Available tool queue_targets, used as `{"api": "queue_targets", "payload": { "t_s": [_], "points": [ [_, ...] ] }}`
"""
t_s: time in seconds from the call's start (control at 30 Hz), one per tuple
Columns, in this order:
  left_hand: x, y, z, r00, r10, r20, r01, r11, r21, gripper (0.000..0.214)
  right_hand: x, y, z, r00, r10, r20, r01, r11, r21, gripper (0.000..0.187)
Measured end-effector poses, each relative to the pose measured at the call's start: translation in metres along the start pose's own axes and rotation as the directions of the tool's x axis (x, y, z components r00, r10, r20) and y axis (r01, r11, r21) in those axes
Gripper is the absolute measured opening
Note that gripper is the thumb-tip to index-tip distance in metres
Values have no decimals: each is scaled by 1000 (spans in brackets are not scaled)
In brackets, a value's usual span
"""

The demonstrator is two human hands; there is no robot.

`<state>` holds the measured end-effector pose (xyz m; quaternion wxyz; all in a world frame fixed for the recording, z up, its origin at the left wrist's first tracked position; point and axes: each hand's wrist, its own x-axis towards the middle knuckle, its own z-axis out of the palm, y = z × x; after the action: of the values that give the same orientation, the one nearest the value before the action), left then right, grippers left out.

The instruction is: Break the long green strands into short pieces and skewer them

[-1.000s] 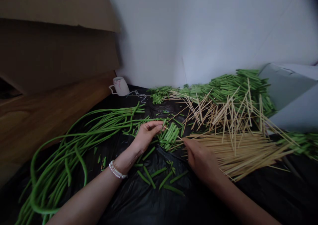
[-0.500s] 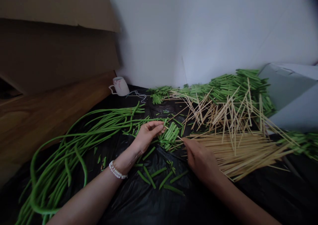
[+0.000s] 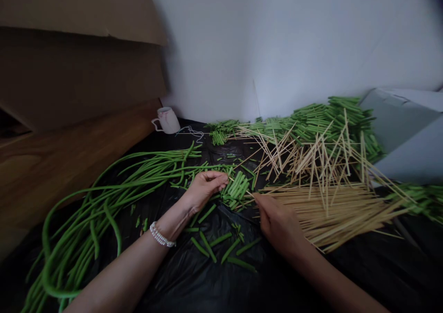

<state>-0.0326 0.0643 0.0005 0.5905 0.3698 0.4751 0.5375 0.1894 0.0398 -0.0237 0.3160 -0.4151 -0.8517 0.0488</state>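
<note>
My left hand (image 3: 204, 187), with a bead bracelet at the wrist, pinches the near end of a row of short green bean pieces (image 3: 237, 187) threaded on a thin bamboo skewer. Beside it, my right hand (image 3: 279, 221) is closed on the skewer's other end, just right of the bean row. Both hands hover low over the black plastic sheet (image 3: 214, 285). Several loose cut bean pieces (image 3: 221, 246) lie between my forearms.
Long uncut green beans (image 3: 104, 197) sprawl to the left. A heap of bamboo skewers (image 3: 332, 207) lies right, with stacks of finished bean skewers (image 3: 321, 119) behind. A white mug (image 3: 168, 119) stands by the wall. A cardboard box (image 3: 69, 50) and wooden ledge flank the left.
Almost nothing has moved. My left hand's fingers have curled in a little more on the bean row, and both hands sit slightly lower.
</note>
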Motion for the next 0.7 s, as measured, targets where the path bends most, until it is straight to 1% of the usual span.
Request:
{"api": "queue_targets", "payload": {
  "t_s": [0.07, 0.37, 0.7],
  "points": [
    [0, 0, 0, 1000, -9, 2, 9, 1000, 1, 24, 0, 0, 0, 1000, 5, 10, -5, 1000, 17, 35],
    [-2, 1, 3, 999, -35, 0, 35, 999, 1, 23, 0, -1, 0, 1000, 9, -10, -9, 999, 52, 33],
    [-4, 1, 5, 998, -57, -22, 56, 998, -28, 24, -1, 0, 1, 1000, 27, 15, -29, 996, 88, 33]
  ]
}}
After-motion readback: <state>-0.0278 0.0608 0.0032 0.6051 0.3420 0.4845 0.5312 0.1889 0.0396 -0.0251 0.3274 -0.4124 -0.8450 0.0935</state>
